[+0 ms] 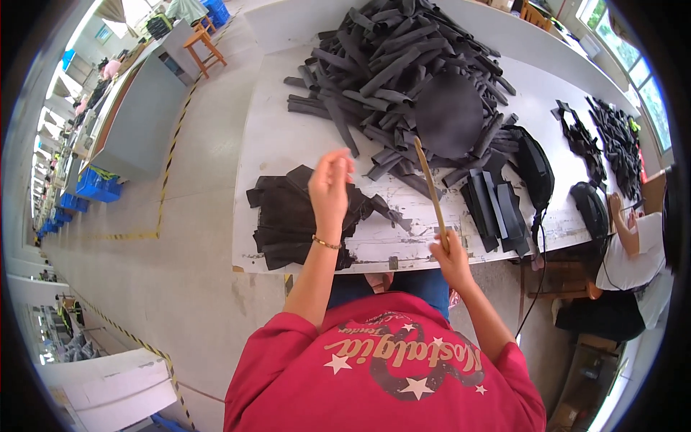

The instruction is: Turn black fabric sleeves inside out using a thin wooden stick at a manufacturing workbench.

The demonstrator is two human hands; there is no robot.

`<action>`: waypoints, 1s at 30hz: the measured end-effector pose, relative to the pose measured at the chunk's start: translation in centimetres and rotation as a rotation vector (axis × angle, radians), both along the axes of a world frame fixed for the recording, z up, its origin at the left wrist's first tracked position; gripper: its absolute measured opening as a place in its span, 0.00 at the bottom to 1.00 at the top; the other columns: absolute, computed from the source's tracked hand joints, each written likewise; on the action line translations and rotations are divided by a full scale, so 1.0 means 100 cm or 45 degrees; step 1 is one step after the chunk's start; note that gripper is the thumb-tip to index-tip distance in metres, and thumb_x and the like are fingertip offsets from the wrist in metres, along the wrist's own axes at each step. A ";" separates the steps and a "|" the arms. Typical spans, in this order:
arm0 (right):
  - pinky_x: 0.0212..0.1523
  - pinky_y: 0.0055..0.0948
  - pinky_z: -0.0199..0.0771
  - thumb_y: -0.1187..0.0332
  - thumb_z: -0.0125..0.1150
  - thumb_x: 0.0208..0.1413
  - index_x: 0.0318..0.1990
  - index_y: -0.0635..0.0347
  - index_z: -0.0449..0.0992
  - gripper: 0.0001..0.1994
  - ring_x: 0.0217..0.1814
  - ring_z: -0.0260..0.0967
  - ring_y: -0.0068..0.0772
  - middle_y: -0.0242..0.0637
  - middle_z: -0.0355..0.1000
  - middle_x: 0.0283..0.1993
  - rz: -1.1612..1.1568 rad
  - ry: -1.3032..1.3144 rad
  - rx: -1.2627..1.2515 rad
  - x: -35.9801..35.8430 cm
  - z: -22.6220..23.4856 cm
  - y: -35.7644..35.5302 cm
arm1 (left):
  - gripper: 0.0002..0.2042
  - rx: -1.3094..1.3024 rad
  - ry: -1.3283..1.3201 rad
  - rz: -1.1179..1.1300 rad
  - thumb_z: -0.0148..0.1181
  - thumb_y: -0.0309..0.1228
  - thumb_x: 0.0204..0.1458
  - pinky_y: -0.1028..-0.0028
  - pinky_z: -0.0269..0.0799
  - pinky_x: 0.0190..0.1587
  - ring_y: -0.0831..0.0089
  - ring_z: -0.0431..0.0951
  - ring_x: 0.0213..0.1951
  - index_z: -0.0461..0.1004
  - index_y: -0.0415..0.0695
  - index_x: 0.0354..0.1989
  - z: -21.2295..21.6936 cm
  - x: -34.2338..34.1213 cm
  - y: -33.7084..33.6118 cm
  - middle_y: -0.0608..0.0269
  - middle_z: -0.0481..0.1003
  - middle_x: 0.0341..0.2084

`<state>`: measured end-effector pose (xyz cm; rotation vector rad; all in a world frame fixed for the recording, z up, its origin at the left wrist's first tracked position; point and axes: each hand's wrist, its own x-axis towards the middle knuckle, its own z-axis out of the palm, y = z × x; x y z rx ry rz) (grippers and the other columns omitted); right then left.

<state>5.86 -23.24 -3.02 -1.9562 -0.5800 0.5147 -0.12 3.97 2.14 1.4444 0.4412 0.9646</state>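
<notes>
Right hand [452,253] is clenched round the lower end of a thin wooden stick [430,189], forearm rising from below. The stick slants up and slightly left, its tip at the heap of black strips [392,65] on the white table [277,129]. Left hand [331,186] is raised, fingers loosely curled, nothing visible in it, above a stack of black fabric pieces [284,219].

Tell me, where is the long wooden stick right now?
In the head view, the wooden stick is in the person's right hand, right of middle, slanting up over the white table toward the big pile of black strips.
</notes>
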 end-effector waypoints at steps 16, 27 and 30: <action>0.22 0.22 0.59 0.63 0.57 0.57 0.41 0.68 0.74 0.14 0.22 0.59 0.15 0.23 0.67 0.23 0.184 0.646 0.193 0.028 0.029 0.040 | 0.22 1.163 0.452 -0.813 0.61 0.23 0.39 0.60 0.57 0.60 0.56 0.65 0.57 0.67 0.44 0.47 -0.011 0.000 -0.066 0.52 0.72 0.43; 0.17 0.16 0.49 0.64 0.52 0.61 0.31 0.58 0.66 0.09 0.16 0.51 0.12 0.21 0.54 0.19 -0.414 0.362 1.031 0.060 0.126 0.019 | 0.10 0.240 0.574 -0.783 0.43 0.31 0.61 0.76 0.64 0.20 0.77 0.68 0.16 0.66 0.39 0.32 -0.041 -0.021 -0.136 0.64 0.67 0.14; 0.16 0.17 0.48 0.63 0.51 0.62 0.30 0.58 0.65 0.11 0.16 0.50 0.12 0.22 0.54 0.19 -0.365 0.347 1.390 0.090 0.163 -0.003 | 0.11 0.007 0.605 -0.903 0.42 0.31 0.61 0.76 0.64 0.22 0.77 0.68 0.17 0.67 0.38 0.30 -0.074 -0.054 -0.140 0.64 0.67 0.14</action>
